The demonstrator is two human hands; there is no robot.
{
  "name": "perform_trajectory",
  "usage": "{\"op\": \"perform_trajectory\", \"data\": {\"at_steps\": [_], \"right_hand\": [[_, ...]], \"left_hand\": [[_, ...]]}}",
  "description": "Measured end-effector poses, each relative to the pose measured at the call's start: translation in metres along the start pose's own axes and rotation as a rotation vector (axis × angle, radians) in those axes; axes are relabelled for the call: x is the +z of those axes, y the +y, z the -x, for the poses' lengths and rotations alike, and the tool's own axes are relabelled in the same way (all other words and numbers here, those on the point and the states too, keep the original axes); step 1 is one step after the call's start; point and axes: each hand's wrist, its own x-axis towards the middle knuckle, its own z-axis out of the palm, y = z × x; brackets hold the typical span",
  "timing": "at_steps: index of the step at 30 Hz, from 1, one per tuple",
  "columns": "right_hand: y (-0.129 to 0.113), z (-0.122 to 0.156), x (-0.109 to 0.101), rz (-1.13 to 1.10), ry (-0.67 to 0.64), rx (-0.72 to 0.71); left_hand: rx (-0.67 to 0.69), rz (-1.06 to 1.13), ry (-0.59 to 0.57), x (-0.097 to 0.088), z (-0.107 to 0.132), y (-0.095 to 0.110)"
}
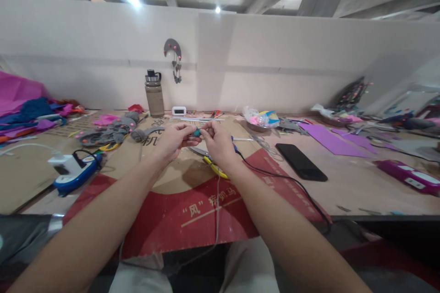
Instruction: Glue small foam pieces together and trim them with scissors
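Note:
Both my hands meet over the middle of the workbench. My left hand (175, 139) and my right hand (217, 143) pinch a small teal piece (196, 132) between their fingertips. A thin grey thread (217, 201) hangs from it down toward my lap. Under my right hand lie yellow-handled pliers or scissors (215, 167) on a brown and red cardboard sheet (192, 210).
A black cable (292, 183) runs from near my right hand off the bench edge. A black phone (300, 161) lies to the right, a blue and white device (74, 170) to the left. Grey felt pieces (110, 133), a water bottle (154, 94) and purple sheets (330, 139) lie farther back.

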Motion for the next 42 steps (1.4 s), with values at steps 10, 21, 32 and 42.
{"op": "perform_trajectory", "data": {"at_steps": [10,21,32,42], "right_hand": [[0.000,-0.001,0.000,0.011,0.025,0.021],[-0.003,-0.003,-0.001,0.112,0.074,0.068],[-0.010,-0.002,0.002,0.140,0.076,0.090],[-0.008,-0.003,0.004,-0.046,0.079,0.193]], "left_hand": [[0.005,0.060,-0.055,0.002,0.002,0.003],[0.030,0.004,-0.096,0.006,0.004,0.003],[0.021,-0.082,0.026,0.008,0.004,0.001],[0.073,-0.130,0.023,0.010,0.005,0.001]]}}
